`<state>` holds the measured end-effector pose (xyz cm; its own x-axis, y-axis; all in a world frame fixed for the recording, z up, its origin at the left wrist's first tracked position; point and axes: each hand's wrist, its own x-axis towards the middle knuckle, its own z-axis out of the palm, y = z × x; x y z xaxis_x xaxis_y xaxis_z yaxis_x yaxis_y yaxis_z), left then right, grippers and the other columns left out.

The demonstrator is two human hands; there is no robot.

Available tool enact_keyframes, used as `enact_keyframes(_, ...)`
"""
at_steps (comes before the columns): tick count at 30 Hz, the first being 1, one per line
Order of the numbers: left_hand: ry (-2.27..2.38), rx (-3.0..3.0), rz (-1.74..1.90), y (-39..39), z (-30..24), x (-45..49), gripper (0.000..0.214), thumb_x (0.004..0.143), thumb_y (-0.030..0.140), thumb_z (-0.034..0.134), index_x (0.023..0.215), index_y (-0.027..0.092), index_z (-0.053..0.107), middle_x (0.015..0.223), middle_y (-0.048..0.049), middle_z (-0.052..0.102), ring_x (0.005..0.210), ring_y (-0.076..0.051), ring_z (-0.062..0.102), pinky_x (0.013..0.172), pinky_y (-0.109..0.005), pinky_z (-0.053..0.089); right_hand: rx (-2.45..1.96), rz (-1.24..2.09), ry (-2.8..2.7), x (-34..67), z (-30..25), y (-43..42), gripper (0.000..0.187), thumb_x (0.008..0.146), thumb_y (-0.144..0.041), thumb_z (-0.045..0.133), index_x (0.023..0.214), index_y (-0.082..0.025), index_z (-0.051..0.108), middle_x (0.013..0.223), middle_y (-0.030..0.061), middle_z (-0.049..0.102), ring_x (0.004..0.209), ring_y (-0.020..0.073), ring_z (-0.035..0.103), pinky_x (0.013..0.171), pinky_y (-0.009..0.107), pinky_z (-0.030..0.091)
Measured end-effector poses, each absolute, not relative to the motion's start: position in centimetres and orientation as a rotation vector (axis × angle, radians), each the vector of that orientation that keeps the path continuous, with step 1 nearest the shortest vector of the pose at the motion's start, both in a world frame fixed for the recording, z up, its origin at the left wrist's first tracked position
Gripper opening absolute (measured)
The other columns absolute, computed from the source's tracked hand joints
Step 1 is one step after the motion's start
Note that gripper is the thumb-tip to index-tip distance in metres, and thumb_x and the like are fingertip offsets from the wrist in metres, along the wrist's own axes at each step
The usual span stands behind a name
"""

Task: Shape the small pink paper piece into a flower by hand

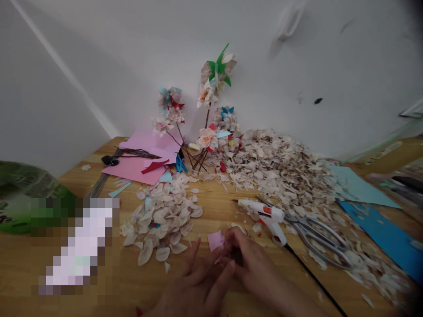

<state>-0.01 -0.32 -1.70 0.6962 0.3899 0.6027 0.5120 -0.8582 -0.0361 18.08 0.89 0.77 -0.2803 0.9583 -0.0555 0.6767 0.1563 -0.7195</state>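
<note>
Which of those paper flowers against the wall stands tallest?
The flower with green leaves, at the top of the bunch on a long stem. The others, like the pink-centred one and the orange-centred one, sit lower, nearer the wooden table.

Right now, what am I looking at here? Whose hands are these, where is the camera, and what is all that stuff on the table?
There is no machine here: the camera sits on a person's head and looks forward and down at their own two bare hands. The left hand and right hand meet over a wooden table, working a small pink paper piece between the fingertips; which hand grips it is hard to tell. Just beyond lie a white glue gun with a black cord and a pair of scissors. Pale petal-like flakes lie in heaps. Against the wall stand finished paper flowers on stems, beside pink paper sheets. Blue sheets lie on the right.
</note>
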Motion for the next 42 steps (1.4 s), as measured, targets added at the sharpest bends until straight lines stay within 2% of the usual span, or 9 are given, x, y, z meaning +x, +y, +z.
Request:
enact_keyframes(3,-0.739,-2.697,-0.866,-0.4,-1.4,0.0,0.033,0.089,0.018,0.037,0.119,0.008,0.049,0.11,-0.0061,0.066,0.118,-0.02,0.047,0.11,-0.049,-0.007,-1.535,0.915,-2.028,18.1,0.7,0.9,0.024,0.073,-0.007,0.052,0.086,-0.024,0.041,0.082,0.0,0.062,0.078,0.0182,0.059,0.067,0.029,0.043)
enact_keyframes(11,-0.792,-2.741,-0.828,-0.5,-2.3,-0.2,0.041,0.086,0.016,0.043,0.125,0.007,0.042,0.112,-0.0089,0.065,0.128,-0.022,0.035,0.11,-0.053,-0.002,-1.529,0.928,-2.042,18.1,0.7,1.0,0.023,0.074,-0.006,0.05,0.085,-0.023,0.039,0.085,0.003,0.062,0.08,0.0199,0.06,0.07,0.032,0.045)
enact_keyframes(17,-0.81,-2.751,-0.802,-0.4,-2.0,-0.2,0.038,0.087,0.017,0.04,0.123,0.007,0.044,0.113,-0.0082,0.065,0.122,-0.023,0.044,0.11,-0.051,-0.006,-1.544,0.917,-2.05,18.0,0.8,1.1,0.022,0.074,-0.007,0.049,0.084,-0.024,0.039,0.084,0.0017,0.062,0.08,0.0195,0.059,0.069,0.03,0.044)
enact_keyframes(27,-0.806,-2.743,-0.754,-0.1,-1.8,-0.3,0.038,0.09,0.022,0.036,0.124,0.007,0.043,0.114,-0.0069,0.064,0.121,-0.023,0.044,0.109,-0.049,-0.009,-1.538,0.868,-2.054,17.9,1.0,0.9,0.022,0.074,-0.005,0.048,0.084,-0.023,0.04,0.084,0.0022,0.06,0.077,0.0183,0.057,0.067,0.029,0.043)
enact_keyframes(33,-0.73,-2.66,-0.705,-0.2,-0.4,0.0,0.032,0.091,0.015,0.031,0.113,0.009,0.053,0.112,-0.0062,0.066,0.108,-0.02,0.056,0.109,-0.047,-0.008,-1.577,0.798,-2.1,17.5,1.0,0.4,0.023,0.071,-0.002,0.048,0.082,-0.022,0.042,0.081,0.0029,0.058,0.076,0.019,0.056,0.065,0.029,0.042)
enact_keyframes(35,-0.698,-2.624,-0.688,-0.2,-0.1,0.0,0.033,0.092,0.014,0.028,0.111,0.01,0.054,0.109,-0.0051,0.067,0.105,-0.019,0.058,0.11,-0.046,-0.002,-1.575,0.755,-2.109,17.3,0.8,0.2,0.023,0.07,-0.002,0.048,0.083,-0.021,0.044,0.081,0.0028,0.058,0.075,0.0186,0.055,0.065,0.029,0.042)
enact_keyframes(37,-0.697,-2.595,-0.653,-0.3,0.1,0.0,0.034,0.093,0.015,0.025,0.112,0.012,0.053,0.107,-0.003,0.068,0.104,-0.019,0.059,0.107,-0.044,0.013,-1.566,0.704,-2.121,17.3,0.5,0.1,0.023,0.071,-0.002,0.047,0.084,-0.021,0.045,0.081,0.0032,0.057,0.074,0.0185,0.054,0.065,0.029,0.041)
enact_keyframes(39,-0.694,-2.575,-0.607,-0.4,0.2,0.1,0.034,0.093,0.014,0.024,0.113,0.013,0.052,0.107,-0.0013,0.068,0.104,-0.019,0.059,0.098,-0.04,0.029,-1.558,0.661,-2.134,17.2,0.3,0.0,0.023,0.07,-0.002,0.047,0.084,-0.02,0.045,0.081,0.0038,0.056,0.073,0.0186,0.053,0.064,0.029,0.041)
enact_keyframes(42,-0.687,-2.553,-0.569,-0.5,0.3,0.2,0.036,0.092,0.013,0.022,0.112,0.013,0.052,0.105,-0.0008,0.069,0.101,-0.018,0.061,0.087,-0.037,0.039,-1.543,0.615,-2.178,17.1,0.2,-0.1,0.024,0.07,-0.001,0.045,0.085,-0.019,0.044,0.081,0.0049,0.055,0.072,0.0191,0.052,0.063,0.029,0.041)
